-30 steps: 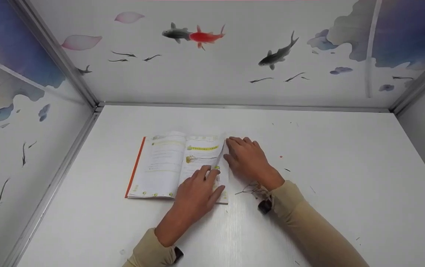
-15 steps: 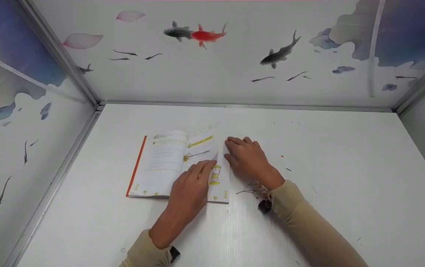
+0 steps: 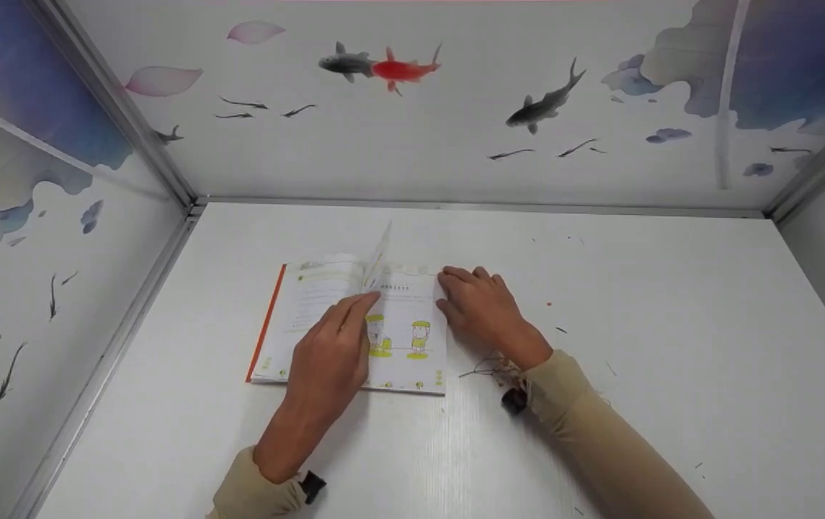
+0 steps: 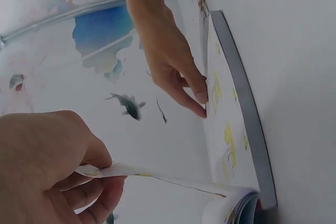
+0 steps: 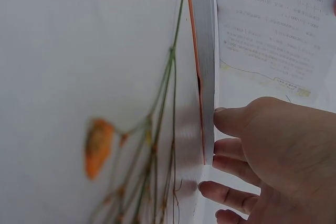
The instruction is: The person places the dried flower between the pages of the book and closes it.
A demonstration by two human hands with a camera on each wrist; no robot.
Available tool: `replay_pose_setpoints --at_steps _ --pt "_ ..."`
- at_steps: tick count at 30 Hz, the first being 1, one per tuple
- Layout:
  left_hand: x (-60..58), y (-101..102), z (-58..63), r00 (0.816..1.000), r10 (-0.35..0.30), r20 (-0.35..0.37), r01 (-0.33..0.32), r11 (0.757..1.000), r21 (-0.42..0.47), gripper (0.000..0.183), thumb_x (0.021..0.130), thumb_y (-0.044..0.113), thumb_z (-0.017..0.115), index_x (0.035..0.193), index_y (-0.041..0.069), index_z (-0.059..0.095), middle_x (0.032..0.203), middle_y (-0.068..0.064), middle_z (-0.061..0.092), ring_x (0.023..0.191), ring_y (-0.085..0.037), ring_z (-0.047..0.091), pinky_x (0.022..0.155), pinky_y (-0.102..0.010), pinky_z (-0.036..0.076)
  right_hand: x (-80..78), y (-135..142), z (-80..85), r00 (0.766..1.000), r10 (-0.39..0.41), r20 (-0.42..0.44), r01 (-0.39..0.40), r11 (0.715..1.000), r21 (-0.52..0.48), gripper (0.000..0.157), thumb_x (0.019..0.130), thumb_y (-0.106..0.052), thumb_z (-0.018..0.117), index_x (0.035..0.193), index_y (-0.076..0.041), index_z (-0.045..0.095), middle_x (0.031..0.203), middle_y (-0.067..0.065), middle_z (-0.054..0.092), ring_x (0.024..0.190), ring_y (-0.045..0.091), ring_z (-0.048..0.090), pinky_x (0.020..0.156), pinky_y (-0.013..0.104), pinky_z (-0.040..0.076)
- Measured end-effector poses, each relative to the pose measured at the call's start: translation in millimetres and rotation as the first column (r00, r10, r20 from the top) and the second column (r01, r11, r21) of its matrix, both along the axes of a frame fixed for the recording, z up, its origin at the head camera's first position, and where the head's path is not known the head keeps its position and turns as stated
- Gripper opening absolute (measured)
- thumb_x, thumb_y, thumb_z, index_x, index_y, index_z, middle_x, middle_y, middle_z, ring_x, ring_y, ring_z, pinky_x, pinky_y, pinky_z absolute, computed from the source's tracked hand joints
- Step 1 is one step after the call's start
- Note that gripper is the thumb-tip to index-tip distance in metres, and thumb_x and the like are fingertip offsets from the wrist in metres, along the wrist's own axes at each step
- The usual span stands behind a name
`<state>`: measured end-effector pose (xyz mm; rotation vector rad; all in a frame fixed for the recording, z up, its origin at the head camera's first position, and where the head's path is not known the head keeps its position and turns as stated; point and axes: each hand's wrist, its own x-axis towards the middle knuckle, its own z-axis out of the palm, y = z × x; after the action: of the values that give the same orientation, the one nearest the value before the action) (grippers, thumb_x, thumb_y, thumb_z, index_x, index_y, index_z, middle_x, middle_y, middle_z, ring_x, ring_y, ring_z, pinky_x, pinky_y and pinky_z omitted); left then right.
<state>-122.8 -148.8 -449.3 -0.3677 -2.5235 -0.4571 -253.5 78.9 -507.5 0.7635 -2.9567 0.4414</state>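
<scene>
An open book [image 3: 304, 317] with an orange cover edge lies on the white table. My left hand [image 3: 329, 346] pinches a leaf of it, and the page [image 3: 382, 252] stands nearly upright over the middle of the spread. In the left wrist view the thumb and fingers of that hand [image 4: 52, 161] close on the page's edge [image 4: 118, 170]. Yellow cartoon figures show on the right-hand page [image 3: 405, 367]. My right hand [image 3: 484, 306] is at the book's right edge; in the right wrist view its thumb and fingertips touch the page block [image 5: 208, 103], fingers fairly straight.
Close to my right wrist lies a thin dried sprig [image 3: 488, 367]; the right wrist view shows its green stems and an orange bud [image 5: 98, 148]. Small scraps and an orange speck [image 3: 549, 304] are scattered at right. A fish-painted wall [image 3: 448, 158] rises behind the table.
My left hand has moved left, turning the page from lying on the right side up to nearly upright and uncovering the cartoon page beneath. The right hand has stayed at the book's edge.
</scene>
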Motion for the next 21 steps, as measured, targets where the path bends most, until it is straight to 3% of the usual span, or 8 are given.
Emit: replay_pose_setpoints --at_steps 9,16,21 --pt "0.9 -34.0 11.4 0.998 0.06 0.026 -0.063 0.987 0.149 0.043 0.092 -0.004 0.059 0.134 0.005 0.063 0.125 -0.01 0.067 0.109 -0.019 0.07 0.077 -0.03 0.06 0.6 0.7 1.3 1.0 0.004 0.002 -0.004 1.0 -0.009 0.05 0.101 -0.038 0.059 0.145 -0.016 0.055 0.152 0.002 0.052 0.124 0.029 0.053 0.092 0.045 0.043" --pt "-0.5 -58.6 10.3 0.994 0.094 0.062 -0.107 0.958 0.265 0.041 0.089 -0.008 0.06 0.129 -0.001 0.065 0.121 -0.016 0.068 0.114 -0.027 0.069 0.088 -0.037 0.059 0.2 0.0 1.0 1.0 0.003 0.01 -0.003 1.0 0.0 0.05 0.101 -0.039 0.058 0.146 -0.017 0.054 0.153 0.001 0.05 0.124 0.028 0.053 0.093 0.045 0.043" --pt "-3.9 -73.9 3.7 0.988 0.139 0.073 -0.155 0.946 0.286 0.037 0.088 -0.007 0.063 0.124 -0.002 0.068 0.114 -0.017 0.071 0.11 -0.029 0.071 0.09 -0.039 0.058 0.5 0.3 1.0 1.0 -0.002 0.019 0.002 1.0 0.005 0.051 0.101 -0.04 0.058 0.147 -0.017 0.053 0.154 0.0 0.05 0.126 0.028 0.053 0.095 0.045 0.043"
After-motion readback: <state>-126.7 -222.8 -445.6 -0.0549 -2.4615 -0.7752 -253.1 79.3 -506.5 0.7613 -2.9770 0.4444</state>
